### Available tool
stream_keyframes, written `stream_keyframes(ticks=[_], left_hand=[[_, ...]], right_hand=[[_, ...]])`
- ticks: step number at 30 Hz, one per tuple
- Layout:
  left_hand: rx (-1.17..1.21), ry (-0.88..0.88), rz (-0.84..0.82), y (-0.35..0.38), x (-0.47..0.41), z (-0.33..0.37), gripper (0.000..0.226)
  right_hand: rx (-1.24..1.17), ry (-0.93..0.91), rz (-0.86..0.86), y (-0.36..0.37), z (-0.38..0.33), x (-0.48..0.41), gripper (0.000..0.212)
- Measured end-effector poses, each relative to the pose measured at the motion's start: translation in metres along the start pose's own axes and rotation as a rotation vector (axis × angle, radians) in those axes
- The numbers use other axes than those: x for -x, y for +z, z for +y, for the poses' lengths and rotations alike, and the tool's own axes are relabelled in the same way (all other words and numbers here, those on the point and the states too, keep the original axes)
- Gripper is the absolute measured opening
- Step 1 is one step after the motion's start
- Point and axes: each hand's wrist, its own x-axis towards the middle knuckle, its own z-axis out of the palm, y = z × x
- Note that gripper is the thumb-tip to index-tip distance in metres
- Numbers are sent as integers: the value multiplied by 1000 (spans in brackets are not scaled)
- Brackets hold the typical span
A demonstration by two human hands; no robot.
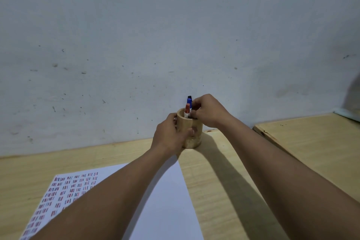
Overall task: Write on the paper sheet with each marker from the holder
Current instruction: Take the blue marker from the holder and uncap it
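A round wooden holder (191, 140) stands at the back of the table, close to the wall. My left hand (171, 134) wraps around its left side. Two markers stick up out of it: one with a red cap (187, 110) and one with a blue cap (189, 101). My right hand (207, 110) hovers over the holder's rim with its fingertips pinched on the blue-capped marker. The white paper sheet (167, 197) lies in front of the holder, partly under my left forearm. Rows of short red and blue strokes fill the sheet's left side.
The wooden table (220, 181) meets a pale wall (175, 35) just behind the holder. A second wooden surface (311, 142) adjoins on the right, with a gap between the two.
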Motion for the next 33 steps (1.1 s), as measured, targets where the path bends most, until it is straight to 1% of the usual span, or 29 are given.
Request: stream_keyframes(ticks=[2, 5, 11, 15, 19, 20, 22, 25, 27, 29, 31, 33], left_hand=[[8, -6, 0, 0, 1, 1, 65], [18, -13, -8, -1, 2, 2, 68], [-10, -17, -15, -3, 8, 11, 67], [-20, -33, -24, -6, 13, 16, 63], [-65, -67, -5, -18, 17, 26, 77], [-65, -74, 7, -22, 18, 29, 79], [-51, -66, 44, -32, 21, 34, 75], [-37, -21, 129, -52, 25, 46, 54], [16, 3, 199, -70, 31, 56, 42], [98, 22, 247, -88, 38, 66, 35], [191, 46, 252, -105, 45, 73, 32], [264, 56, 218, -119, 53, 77, 30]], right_hand=[[9, 7, 8, -1, 2, 1, 16], [-20, 8, 65, -7, 1, 7, 20], [-148, -10, 193, -27, -13, 15, 9], [-191, -59, 313, -40, -30, 21, 10], [-182, -120, 365, -49, -47, 28, 17], [-176, -137, 366, -50, -53, 32, 21], [-146, -161, 355, -51, -64, 40, 27], [-85, -186, 317, -47, -73, 50, 25], [-56, -189, 273, -42, -79, 58, 24], [20, -200, 214, -34, -85, 67, 22], [104, -222, 160, -27, -91, 76, 21], [154, -240, 126, -22, -97, 83, 19]])
